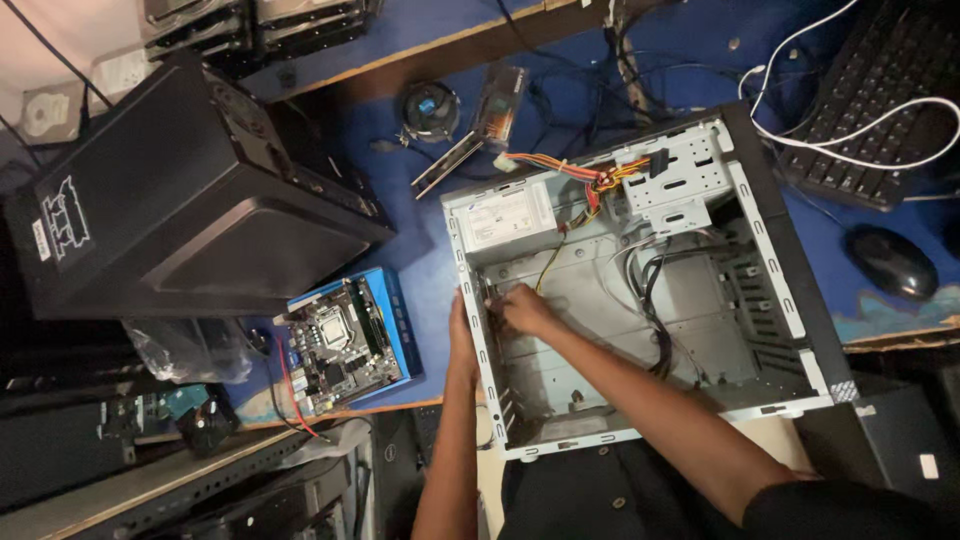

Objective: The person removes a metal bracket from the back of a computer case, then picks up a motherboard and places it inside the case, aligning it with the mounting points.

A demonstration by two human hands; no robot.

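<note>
Now, open grey metal computer case (640, 320) lying on blue surface (420, 250), right of bare green motherboard (335, 345). Right hand (525, 308) inside, fingers pinching at rear panel; left hand (462, 340) steadying outer wall, grip unclear. Best brace case, press evenly.

The case (640, 300) was bare grey sheet metal, matt and perforated. The tower (190, 200) showed smooth black plastic — slightly glossy — and the surface (420, 250) looked a worn, matt blue.
</note>
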